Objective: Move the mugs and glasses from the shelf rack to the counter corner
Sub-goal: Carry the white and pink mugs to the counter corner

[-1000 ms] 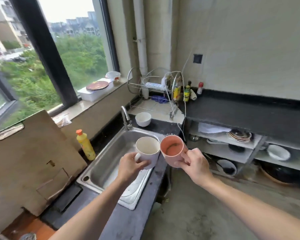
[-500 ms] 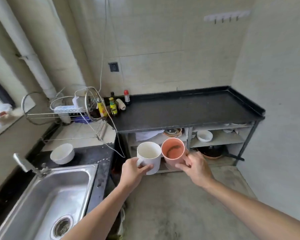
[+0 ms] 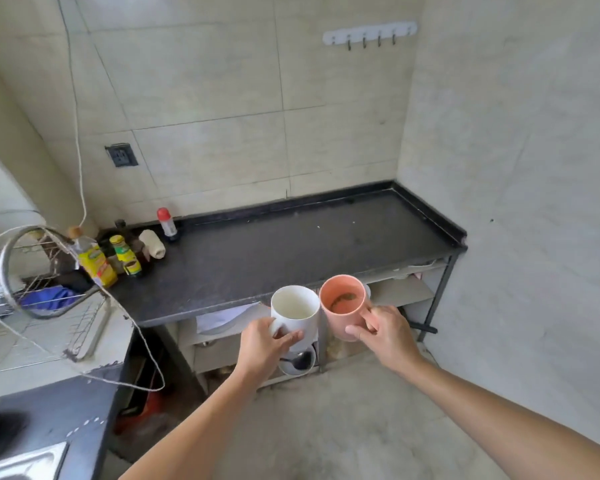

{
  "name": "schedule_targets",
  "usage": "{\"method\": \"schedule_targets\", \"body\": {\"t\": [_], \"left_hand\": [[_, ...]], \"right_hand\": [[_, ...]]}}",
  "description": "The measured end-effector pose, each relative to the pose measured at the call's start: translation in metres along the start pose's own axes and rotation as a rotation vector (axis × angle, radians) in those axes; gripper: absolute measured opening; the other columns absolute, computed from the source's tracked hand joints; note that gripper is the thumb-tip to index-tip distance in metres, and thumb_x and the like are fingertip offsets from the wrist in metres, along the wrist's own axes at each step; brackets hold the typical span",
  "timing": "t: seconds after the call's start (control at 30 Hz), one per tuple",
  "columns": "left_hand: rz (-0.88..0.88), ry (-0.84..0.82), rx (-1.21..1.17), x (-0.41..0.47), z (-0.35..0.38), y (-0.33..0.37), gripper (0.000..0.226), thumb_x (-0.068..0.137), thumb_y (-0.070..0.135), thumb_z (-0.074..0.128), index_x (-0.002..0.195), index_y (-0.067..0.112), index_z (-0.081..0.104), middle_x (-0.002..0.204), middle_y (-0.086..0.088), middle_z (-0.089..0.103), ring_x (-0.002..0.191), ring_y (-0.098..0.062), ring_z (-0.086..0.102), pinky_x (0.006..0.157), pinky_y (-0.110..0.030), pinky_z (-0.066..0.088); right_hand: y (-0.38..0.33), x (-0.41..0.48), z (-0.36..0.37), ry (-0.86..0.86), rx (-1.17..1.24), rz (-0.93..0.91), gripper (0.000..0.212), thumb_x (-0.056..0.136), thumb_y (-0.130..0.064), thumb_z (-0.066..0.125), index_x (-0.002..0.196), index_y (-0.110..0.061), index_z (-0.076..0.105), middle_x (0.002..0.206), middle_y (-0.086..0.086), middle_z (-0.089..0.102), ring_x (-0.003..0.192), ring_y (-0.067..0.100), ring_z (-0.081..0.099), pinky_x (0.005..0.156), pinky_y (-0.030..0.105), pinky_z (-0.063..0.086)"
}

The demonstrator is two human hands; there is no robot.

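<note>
My left hand (image 3: 262, 346) grips a white mug (image 3: 297, 311) by its handle. My right hand (image 3: 385, 332) holds a pink mug (image 3: 342, 306) with a brown stain inside. Both mugs are upright, side by side and touching, in the air just in front of the front edge of the black counter (image 3: 291, 251). The counter's far right corner (image 3: 426, 216) meets two tiled walls. Under the counter, the shelf rack (image 3: 399, 294) is partly hidden behind the mugs.
Bottles and jars (image 3: 125, 254) crowd the counter's left end. A wire dish rack (image 3: 39, 299) with a trailing cord stands at the left. A sink corner (image 3: 25, 462) shows at bottom left. A bowl with a spoon (image 3: 298, 363) sits on a lower shelf.
My view has swung right, from the sink and window to the black counter. Both hands have carried the mugs along, closer to the counter's front edge.
</note>
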State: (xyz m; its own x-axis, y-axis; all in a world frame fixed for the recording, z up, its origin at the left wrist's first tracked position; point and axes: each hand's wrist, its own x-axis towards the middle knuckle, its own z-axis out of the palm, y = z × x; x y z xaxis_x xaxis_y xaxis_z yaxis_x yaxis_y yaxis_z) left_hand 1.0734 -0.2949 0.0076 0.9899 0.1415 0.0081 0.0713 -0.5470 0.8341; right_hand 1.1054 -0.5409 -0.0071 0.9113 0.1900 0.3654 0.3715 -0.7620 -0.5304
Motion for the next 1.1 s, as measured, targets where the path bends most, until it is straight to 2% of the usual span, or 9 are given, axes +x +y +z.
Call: {"method": "schedule_targets", "body": {"t": [0.1, 0.3, 0.43, 0.53, 0.67, 0.8, 0.87, 0.93, 1.1], "left_hand": [[0.026, -0.041, 0.003, 0.057, 0.022, 0.008, 0.044, 0.072, 0.037, 0.080, 0.056, 0.009, 0.051, 0.057, -0.009, 0.066, 0.048, -0.010, 0.047, 0.051, -0.025, 0.036], [0.055, -0.088, -0.004, 0.185, 0.059, 0.029, 0.046, 0.069, 0.039, 0.081, 0.056, 0.010, 0.048, 0.056, -0.007, 0.060, 0.051, -0.013, 0.045, 0.052, -0.028, 0.036], [0.034, -0.197, -0.024, 0.262, 0.084, 0.047, 0.051, 0.061, 0.054, 0.078, 0.070, 0.007, 0.059, 0.069, -0.002, 0.068, 0.062, -0.022, 0.063, 0.060, -0.038, 0.058], [0.042, -0.236, -0.024, 0.307, 0.110, 0.057, 0.058, 0.057, 0.059, 0.074, 0.079, 0.006, 0.064, 0.076, -0.003, 0.071, 0.071, -0.025, 0.067, 0.064, -0.047, 0.059], [0.045, -0.252, 0.010, 0.360, 0.152, 0.074, 0.043, 0.066, 0.045, 0.079, 0.077, 0.006, 0.065, 0.075, 0.000, 0.071, 0.070, -0.019, 0.067, 0.062, -0.040, 0.059], [-0.001, -0.256, 0.006, 0.412, 0.204, 0.090, 0.031, 0.071, 0.032, 0.081, 0.063, 0.013, 0.058, 0.066, 0.004, 0.065, 0.059, -0.013, 0.059, 0.050, -0.020, 0.046], [-0.043, -0.259, -0.001, 0.437, 0.230, 0.099, 0.034, 0.072, 0.029, 0.081, 0.058, 0.017, 0.051, 0.061, 0.007, 0.059, 0.055, -0.011, 0.053, 0.048, -0.013, 0.039], [-0.083, -0.264, -0.008, 0.464, 0.255, 0.105, 0.040, 0.071, 0.031, 0.080, 0.058, 0.012, 0.048, 0.059, 0.005, 0.057, 0.053, -0.010, 0.048, 0.049, -0.017, 0.039], [-0.154, -0.227, -0.008, 0.518, 0.300, 0.123, 0.041, 0.072, 0.025, 0.080, 0.054, 0.018, 0.044, 0.055, 0.007, 0.051, 0.051, -0.009, 0.045, 0.047, -0.018, 0.036]], "right_hand": [[0.029, 0.037, 0.004, 0.015, -0.008, 0.061, 0.057, 0.077, -0.041, 0.073, 0.055, -0.026, 0.023, 0.054, -0.011, 0.033, 0.065, 0.020, 0.042, 0.051, 0.022, 0.025], [0.078, 0.128, 0.001, 0.046, -0.009, 0.226, 0.055, 0.071, -0.038, 0.079, 0.055, -0.028, 0.027, 0.055, -0.011, 0.037, 0.062, 0.019, 0.042, 0.050, 0.022, 0.025], [0.111, 0.178, -0.008, 0.079, 0.015, 0.319, 0.053, 0.068, -0.039, 0.080, 0.057, -0.031, 0.030, 0.060, -0.014, 0.039, 0.062, 0.007, 0.043, 0.051, 0.018, 0.026], [0.137, 0.206, -0.014, 0.084, -0.033, 0.317, 0.055, 0.069, -0.038, 0.080, 0.056, -0.034, 0.027, 0.056, -0.017, 0.037, 0.061, 0.005, 0.043, 0.050, 0.016, 0.026], [0.187, 0.248, -0.018, 0.079, -0.043, 0.341, 0.050, 0.069, -0.035, 0.079, 0.055, -0.034, 0.031, 0.053, -0.016, 0.041, 0.060, 0.010, 0.048, 0.050, 0.015, 0.028], [0.258, 0.290, -0.011, 0.032, 0.023, 0.404, 0.032, 0.070, -0.042, 0.079, 0.066, -0.024, 0.052, 0.067, -0.014, 0.056, 0.069, 0.014, 0.055, 0.056, 0.025, 0.049], [0.288, 0.314, -0.013, 0.011, 0.044, 0.411, 0.031, 0.070, -0.042, 0.079, 0.069, -0.027, 0.052, 0.069, -0.019, 0.054, 0.070, 0.012, 0.056, 0.058, 0.019, 0.047], [0.316, 0.339, -0.015, -0.014, 0.051, 0.412, 0.035, 0.072, -0.040, 0.079, 0.064, -0.033, 0.045, 0.065, -0.026, 0.047, 0.064, 0.006, 0.055, 0.057, 0.008, 0.036], [0.380, 0.397, -0.011, -0.073, 0.097, 0.480, 0.035, 0.071, -0.039, 0.079, 0.062, -0.033, 0.046, 0.061, -0.024, 0.049, 0.057, 0.004, 0.055, 0.056, 0.007, 0.035]]}}
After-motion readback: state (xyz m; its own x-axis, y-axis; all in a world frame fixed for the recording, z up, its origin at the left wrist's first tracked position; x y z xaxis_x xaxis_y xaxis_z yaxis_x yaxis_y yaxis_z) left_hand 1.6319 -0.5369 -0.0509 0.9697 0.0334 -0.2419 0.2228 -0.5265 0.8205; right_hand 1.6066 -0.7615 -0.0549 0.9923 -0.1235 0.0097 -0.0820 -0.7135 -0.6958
